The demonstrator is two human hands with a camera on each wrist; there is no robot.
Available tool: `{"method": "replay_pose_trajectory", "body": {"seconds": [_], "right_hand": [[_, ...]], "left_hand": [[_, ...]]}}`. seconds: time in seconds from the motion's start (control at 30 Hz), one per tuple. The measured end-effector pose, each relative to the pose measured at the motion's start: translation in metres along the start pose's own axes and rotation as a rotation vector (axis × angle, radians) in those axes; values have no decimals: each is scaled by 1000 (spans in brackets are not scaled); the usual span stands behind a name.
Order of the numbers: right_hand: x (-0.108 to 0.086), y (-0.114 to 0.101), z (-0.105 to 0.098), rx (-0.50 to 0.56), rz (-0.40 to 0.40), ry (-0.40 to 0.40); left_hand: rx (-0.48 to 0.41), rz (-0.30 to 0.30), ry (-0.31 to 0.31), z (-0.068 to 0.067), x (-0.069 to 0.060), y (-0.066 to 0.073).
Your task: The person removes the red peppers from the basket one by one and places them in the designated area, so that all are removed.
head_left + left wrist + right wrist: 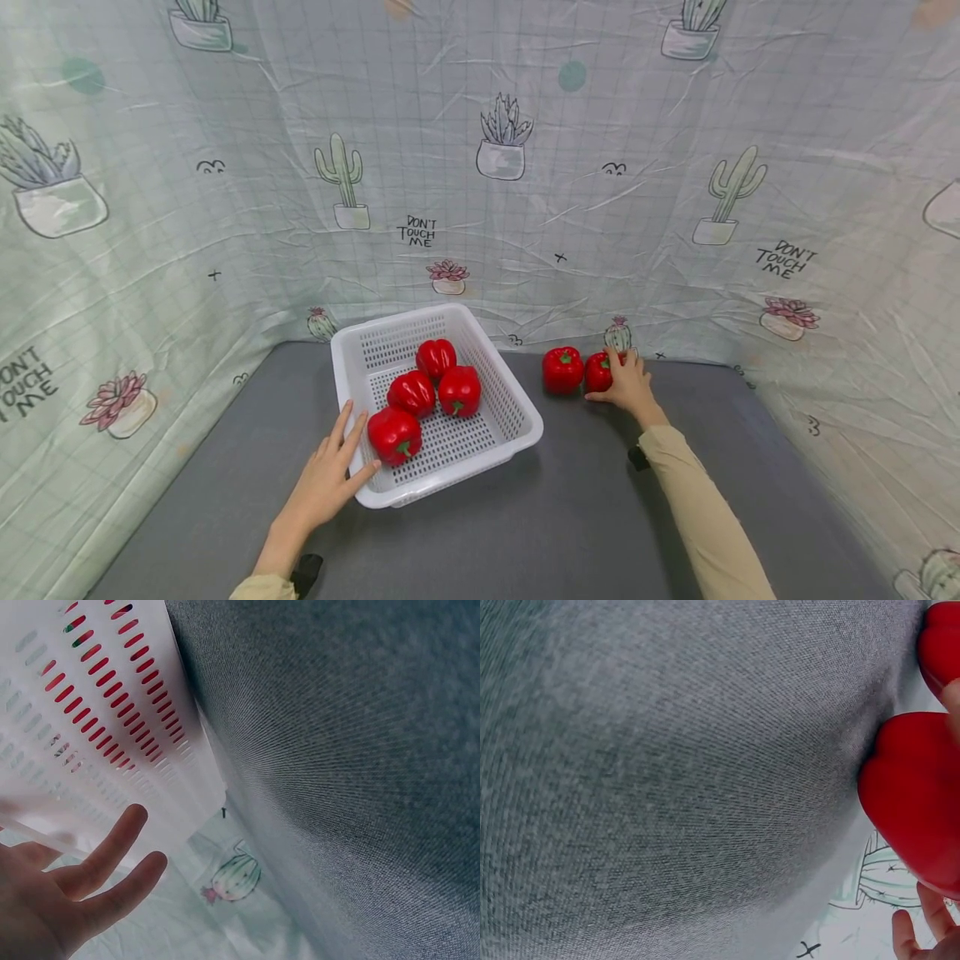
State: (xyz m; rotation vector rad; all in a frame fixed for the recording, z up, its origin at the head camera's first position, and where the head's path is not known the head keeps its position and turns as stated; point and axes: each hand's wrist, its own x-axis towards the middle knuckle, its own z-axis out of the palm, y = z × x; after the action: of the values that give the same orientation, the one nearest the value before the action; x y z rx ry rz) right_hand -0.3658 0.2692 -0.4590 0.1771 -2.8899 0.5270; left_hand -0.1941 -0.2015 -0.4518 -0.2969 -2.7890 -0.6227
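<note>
My left hand point(324, 482) rests its spread, fairly straight fingers on the left rim of a white perforated plastic basket point(517, 417). In the left wrist view the fingers point(112, 844) lie along the basket's outer wall. Several red bell peppers point(394, 435) sit inside the basket. To the right of it, my right hand point(633, 392) holds a red bell pepper point(597, 372) on the table, thumb on the near side and fingers over the far side, partly hiding it. Another red bell pepper point(562, 371) stands just left of the held one.
A dark grey cloth-covered table point(570, 508) carries everything. Behind it and at both sides hangs a pale curtain point(555, 225) printed with cacti. Its back fold meets the table close behind the basket and the loose peppers.
</note>
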Motion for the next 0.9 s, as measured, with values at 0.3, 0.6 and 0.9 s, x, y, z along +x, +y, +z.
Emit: {"method": "replay_pose_trajectory", "body": {"seconds": [0.3, 0.6, 0.9], "right_hand": [[3, 1, 2, 32, -6, -9], [4, -3, 1, 0, -3, -12], [1, 3, 1, -21, -29, -5]], "left_hand": [[-15, -5, 2, 0, -1, -1], [-19, -9, 1, 1, -1, 0], [-11, -11, -1, -1, -1, 2]]}}
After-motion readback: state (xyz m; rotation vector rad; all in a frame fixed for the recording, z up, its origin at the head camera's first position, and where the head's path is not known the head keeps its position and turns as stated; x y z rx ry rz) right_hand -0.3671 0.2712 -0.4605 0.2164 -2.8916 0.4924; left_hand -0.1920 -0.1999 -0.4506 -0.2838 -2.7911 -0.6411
